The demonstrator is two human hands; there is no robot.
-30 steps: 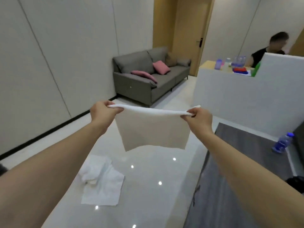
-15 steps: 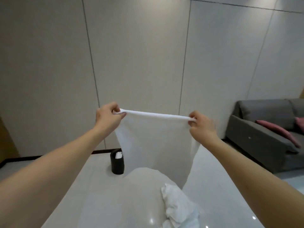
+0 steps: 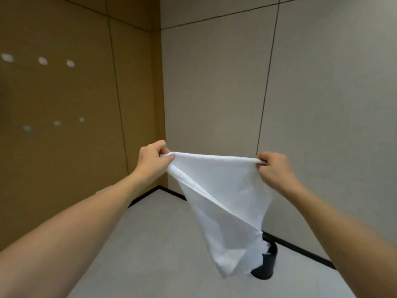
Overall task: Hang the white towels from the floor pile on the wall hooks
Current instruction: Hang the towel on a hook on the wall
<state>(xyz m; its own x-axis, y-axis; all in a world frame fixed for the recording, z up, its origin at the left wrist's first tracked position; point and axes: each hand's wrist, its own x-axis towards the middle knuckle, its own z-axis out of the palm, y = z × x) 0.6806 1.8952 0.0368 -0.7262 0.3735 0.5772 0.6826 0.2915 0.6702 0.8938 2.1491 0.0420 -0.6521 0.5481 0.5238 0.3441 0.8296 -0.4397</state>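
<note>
A: Status?
B: Left hand [image 3: 153,161] pinches one top corner of the towel [image 3: 223,203], right hand [image 3: 274,171] pinches the other. Top edge taut between them, rest hangs in the air over the floor [image 3: 163,244], above a black bin [image 3: 265,265].
A: Handling?
B: I'd call it light, soft and limp, with no stiffness. Keep corner grips and hook it near the top edge. No hooks in my view, just a brown wall [image 3: 64,104] on the left and a grey one ahead.
</note>
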